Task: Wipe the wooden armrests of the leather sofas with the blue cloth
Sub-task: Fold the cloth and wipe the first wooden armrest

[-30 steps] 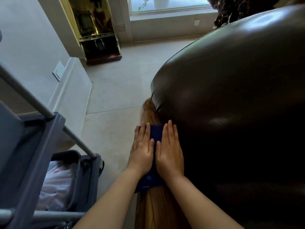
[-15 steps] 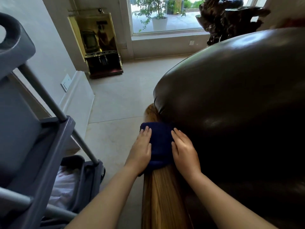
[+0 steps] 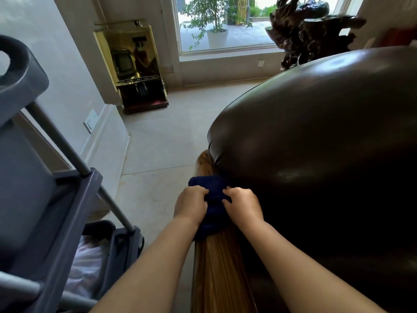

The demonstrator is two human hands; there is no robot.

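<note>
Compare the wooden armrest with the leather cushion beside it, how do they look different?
The wooden armrest is light golden-brown with visible lengthwise grain; the leather cushion is very dark brown, smooth and glossy with window glare. The armrest is a narrow, straight rail; the cushion is broad and bulging, rising above it. The blue cloth and both hands, left hand and right hand, lie on the armrest, not the cushion. Both belong to the same sofa and touch along one edge.

The cloth lies on the armrest, sofa cushion to its right, cart left.
</note>
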